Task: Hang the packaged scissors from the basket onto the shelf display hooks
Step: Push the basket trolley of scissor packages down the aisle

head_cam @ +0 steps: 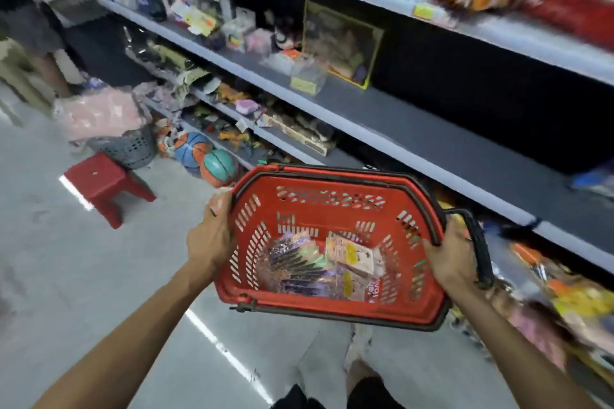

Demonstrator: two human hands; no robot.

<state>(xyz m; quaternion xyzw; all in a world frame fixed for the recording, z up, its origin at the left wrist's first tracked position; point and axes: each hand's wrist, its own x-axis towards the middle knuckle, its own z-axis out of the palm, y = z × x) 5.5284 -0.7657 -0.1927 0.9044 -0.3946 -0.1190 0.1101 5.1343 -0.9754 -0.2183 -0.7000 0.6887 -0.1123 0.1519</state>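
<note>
Right, both hands are on the basket. The left hand [211, 236] is wrapped round the rim at the basket's left end, fingers curled over the edge. The right hand [448, 259] clamps the rim at the opposite end, just inside the black carry handle [478, 242], which flops outward past the knuckles.

Here's the worry: with neither hand free, one has to let go to pick anything out. A one-handed hold on an end rim could let the red basket [315, 209] swing down and spill. That loose handle could also snag on a shelf edge. And the mouth is tipped a little toward the person, so a sharper tilt might slide the packs out.

Both forearms reach forward from low down, elbows apart and wrists about level with the rim, with the basket carried in mid-air between them.

Inside, the packaged scissors [299, 266] lie flat on the basket's bottom in a loose, overlapping heap, none of them picked up yet. Beyond the basket's far rim runs the grey shelf [415, 129], crowded with toys, and I can't spot a display hook from here. Off to the basket's left, down on the floor, there's a red stool [106, 183] and a couple of balls [206, 156].
</note>
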